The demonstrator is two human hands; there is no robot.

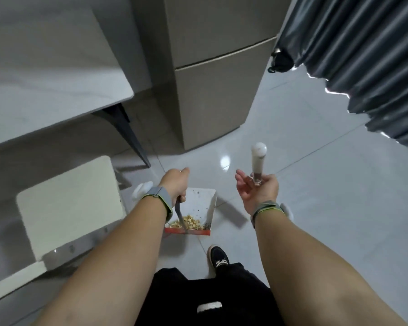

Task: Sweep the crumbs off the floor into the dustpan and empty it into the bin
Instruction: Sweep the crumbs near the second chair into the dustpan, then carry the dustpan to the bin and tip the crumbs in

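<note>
**Q:** What does the dustpan (203, 201) look like, and where is it?

**A:** It is a white tray with a red rear edge, hanging just below the left hand (174, 184). Pale yellow crumbs (189, 221) are heaped at its rear end.

**Q:** And the hands?

**A:** The left hand is curled round the dustpan's thin grey handle (179, 211). The right hand (257, 189) has its fingers loosely spread and holds a pale, round-capped broom handle (257, 161) against the thumb.

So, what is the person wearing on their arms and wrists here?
The left forearm and right forearm are bare, with no sleeves in view. Each wrist carries a grey fabric band edged in yellow-green: the left wristband and the right wristband. No gloves.
</note>
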